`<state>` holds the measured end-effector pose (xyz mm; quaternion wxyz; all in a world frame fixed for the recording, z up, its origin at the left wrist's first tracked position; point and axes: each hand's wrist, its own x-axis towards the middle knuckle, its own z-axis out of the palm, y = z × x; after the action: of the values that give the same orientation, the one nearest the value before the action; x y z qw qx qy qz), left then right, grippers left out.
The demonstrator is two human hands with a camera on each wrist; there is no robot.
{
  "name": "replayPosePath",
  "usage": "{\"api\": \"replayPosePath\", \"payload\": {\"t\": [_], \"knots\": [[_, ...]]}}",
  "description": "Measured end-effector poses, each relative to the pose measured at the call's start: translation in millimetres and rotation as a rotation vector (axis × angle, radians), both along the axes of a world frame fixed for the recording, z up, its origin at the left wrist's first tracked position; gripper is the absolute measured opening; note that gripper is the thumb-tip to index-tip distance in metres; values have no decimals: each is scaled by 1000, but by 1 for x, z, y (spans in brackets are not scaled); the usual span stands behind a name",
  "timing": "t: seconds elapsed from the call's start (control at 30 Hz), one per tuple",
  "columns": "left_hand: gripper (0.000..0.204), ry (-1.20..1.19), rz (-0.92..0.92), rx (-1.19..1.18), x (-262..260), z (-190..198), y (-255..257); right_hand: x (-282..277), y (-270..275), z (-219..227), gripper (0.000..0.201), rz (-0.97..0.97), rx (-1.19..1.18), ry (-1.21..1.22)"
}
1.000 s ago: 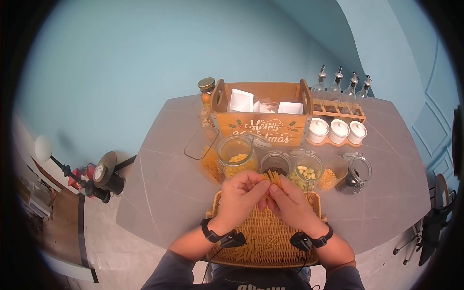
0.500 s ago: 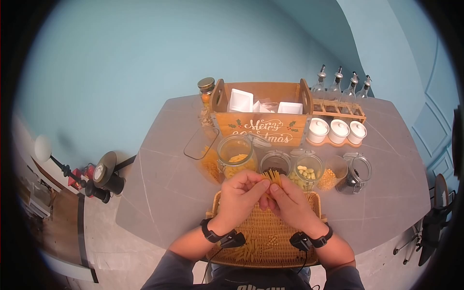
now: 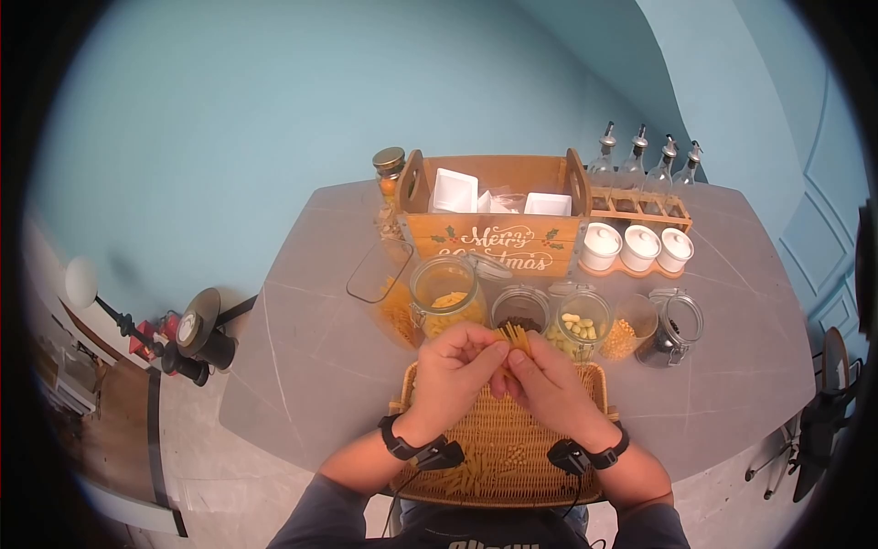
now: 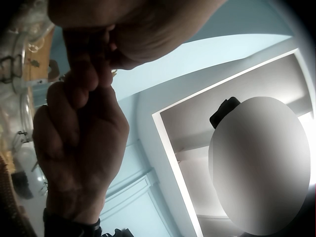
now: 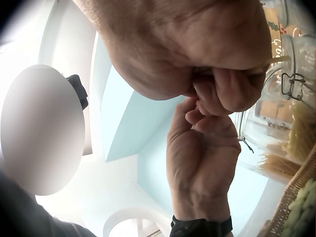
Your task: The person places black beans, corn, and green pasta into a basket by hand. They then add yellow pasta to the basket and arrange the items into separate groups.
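Observation:
Above the wicker basket [image 3: 498, 425] both hands meet, fingertips together, round a small bundle of dry spaghetti [image 3: 515, 338]. Yellow ends fan out past the thumbs, away from the body. The left hand [image 3: 455, 371] pinches the bundle from the left with its thumb on top. From the other side the right hand [image 3: 551, 384] grips it, thumb pressed along the strands. In the right wrist view the right hand's curled fingers [image 5: 217, 91] hide most of the bundle, and one pale strand [image 5: 279, 59] pokes out. Loose tube pasta [image 3: 468, 476] lies in the basket's near part.
Behind the hands stand a glass jar of pasta [image 3: 448, 297], a jar of dark bits [image 3: 521, 311], a jar of pale green pieces [image 3: 578, 325], a cup of corn kernels [image 3: 624, 337] and a clip-lid jar [image 3: 672, 334]. Farther back are a wooden crate [image 3: 494, 242] and white lidded pots [image 3: 640, 247].

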<state>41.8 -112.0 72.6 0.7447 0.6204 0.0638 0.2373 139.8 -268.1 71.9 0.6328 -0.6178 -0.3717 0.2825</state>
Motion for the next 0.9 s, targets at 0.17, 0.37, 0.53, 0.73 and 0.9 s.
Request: {"api": "replayPosePath", "payload": {"t": [0.17,0.37,0.53,0.73,0.9], "knots": [[4,6,-1,-5,0,-1,0,-1,0,-1,25,0,28,45],[4,8,-14,-6,1,1,0,0,1,-2,24,14,23,28],[4,-11,-10,-26,1,-1,-1,-1,1,0,24,-1,27,31],[4,6,3,-45,1,0,-1,0,3,-7,24,-16,50,61],[4,21,1,-33,0,1,-1,0,3,-7,25,0,41,37]]}}
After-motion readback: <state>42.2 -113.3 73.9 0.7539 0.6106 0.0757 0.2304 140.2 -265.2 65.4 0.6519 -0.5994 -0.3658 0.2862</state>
